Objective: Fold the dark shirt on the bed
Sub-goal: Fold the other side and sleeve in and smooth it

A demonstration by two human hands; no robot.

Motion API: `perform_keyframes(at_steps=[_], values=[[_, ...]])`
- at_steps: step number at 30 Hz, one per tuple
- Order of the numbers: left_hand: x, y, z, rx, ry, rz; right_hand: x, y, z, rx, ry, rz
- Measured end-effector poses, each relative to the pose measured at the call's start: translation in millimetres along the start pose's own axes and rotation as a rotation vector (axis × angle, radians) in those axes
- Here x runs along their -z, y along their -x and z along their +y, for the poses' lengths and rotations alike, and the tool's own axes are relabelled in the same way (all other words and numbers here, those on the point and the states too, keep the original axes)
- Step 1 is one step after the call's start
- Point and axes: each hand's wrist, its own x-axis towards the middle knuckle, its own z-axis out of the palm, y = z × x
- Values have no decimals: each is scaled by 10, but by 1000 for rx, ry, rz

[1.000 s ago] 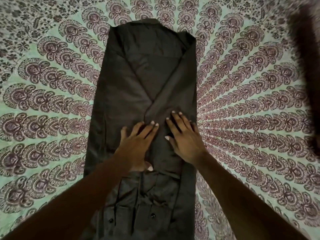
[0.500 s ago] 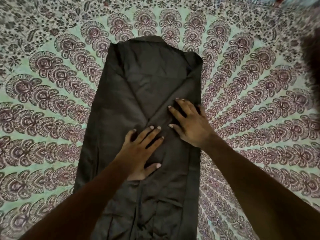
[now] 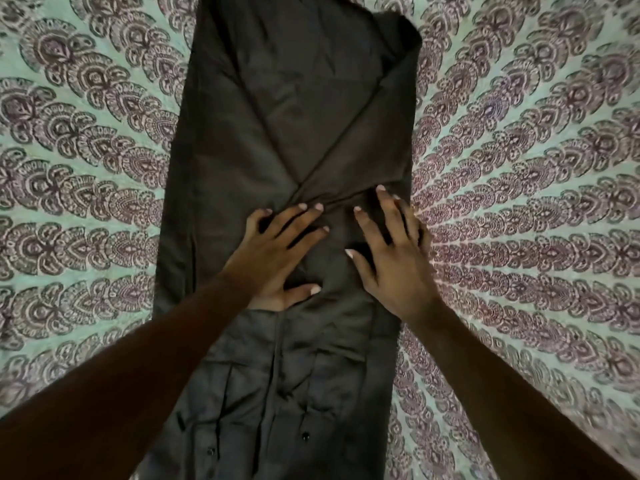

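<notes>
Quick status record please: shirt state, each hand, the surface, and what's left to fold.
shirt: dark shirt lies flat as a long narrow strip, sides folded in, folded edges crossing near the middle
left: left hand flat, fingers spread, pressing the shirt just below the crossing
right: right hand flat, fingers spread, pressing the shirt near its right edge
detail: buttons show at the near end
surface: patterned bedspread
remaining: end-to-end fold not yet made

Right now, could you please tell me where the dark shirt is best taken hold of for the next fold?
The dark shirt lies as a narrow strip, folded-in sleeves crossing by the left hand and right hand. So probably pinch its far end at both long edges, one hand from each side, and lift it over.
</notes>
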Motion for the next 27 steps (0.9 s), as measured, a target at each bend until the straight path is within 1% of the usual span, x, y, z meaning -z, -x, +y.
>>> perform_keyframes(at_steps=[2,4,6,8,9,12,13,14,17,20,22,25,27], values=[[13,1,25,11,10,7,6,196,-118,-99,-82,53],[30,42,101,32,20,54,19,428,-240,-196,-223,77],[48,132,228,79,10,119,40,652,-367,-291,-338,28],[49,277,408,164,35,166,67,871,-509,-354,-415,-48],[39,368,507,231,98,172,62,973,-572,-374,-450,-80],[36,682,838,507,453,146,53,1238,-713,-459,-591,-121],[34,814,958,587,514,145,52,1332,-758,-494,-634,-132],[25,950,1076,644,540,141,50,1432,-803,-522,-645,-143],[-4,1304,1371,735,615,128,32,1705,-909,-581,-599,-126],[-25,1497,1499,831,719,125,7,1887,-978,-600,-644,-124],[-58,1568,1524,854,752,153,-26,1970,-1024,-614,-688,-144],[-99,1653,1539,857,785,232,-75,2078,-1078,-650,-694,-142],[-118,1689,1535,856,785,247,-99,2132,-1089,-652,-718,-132]])
